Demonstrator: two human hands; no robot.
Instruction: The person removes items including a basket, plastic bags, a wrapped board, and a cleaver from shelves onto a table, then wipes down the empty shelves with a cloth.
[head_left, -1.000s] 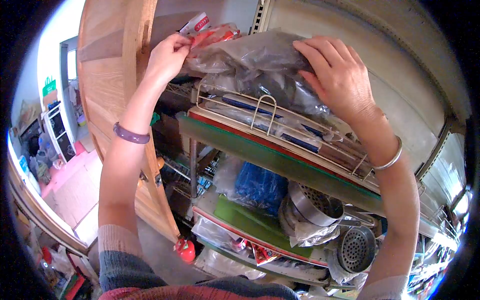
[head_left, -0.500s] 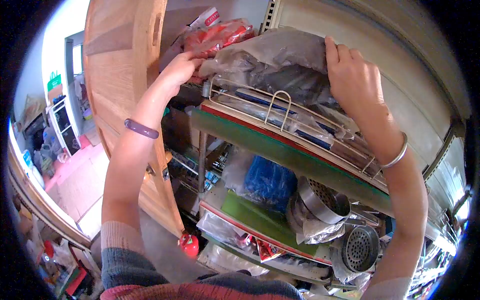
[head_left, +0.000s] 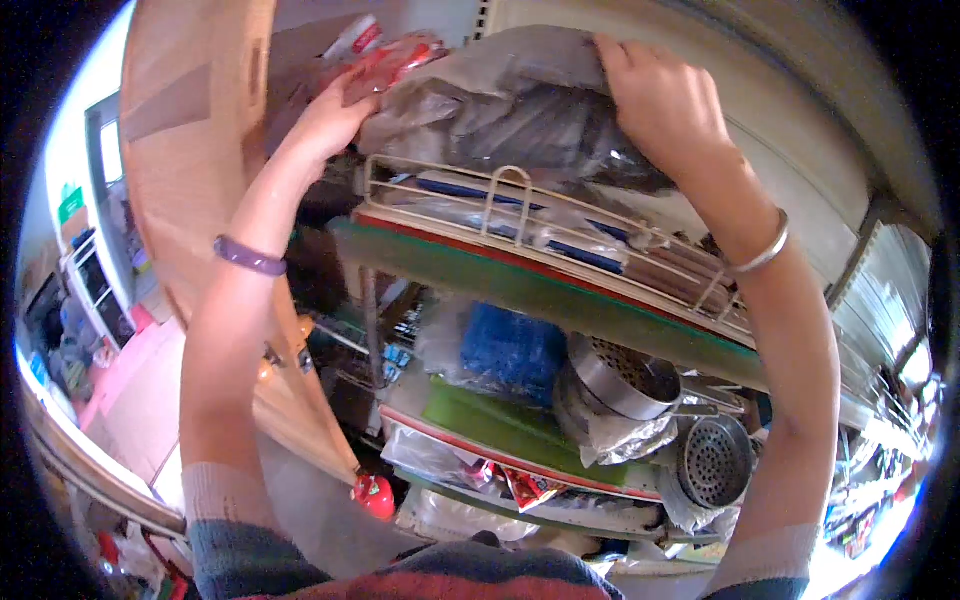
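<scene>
A large greyish plastic bag [head_left: 510, 95] with dark contents lies on the top shelf, behind a cream wire rail [head_left: 512, 195]. My left hand [head_left: 338, 115] is closed on the bag's left edge, beside a red plastic package [head_left: 400, 60]. At the upper right, my right hand [head_left: 668, 100] is closed on the bag's top right edge; its fingertips lie partly behind the plastic. Blue and brown wrapped long items [head_left: 580, 250] lie below the bag, inside the rail.
On the lower shelf are a blue wrapped bundle [head_left: 512, 345], a green sheet [head_left: 480, 415] and steel strainer pots [head_left: 625, 380]. A perforated pan [head_left: 715, 462] hangs at right. A wooden door [head_left: 190, 150] stands at left, with a red round object [head_left: 373, 496] near its foot.
The bag's right part has been raised and spread, uncovering more of the items behind the rail. Both hands stay on it. The view has shifted slightly.
</scene>
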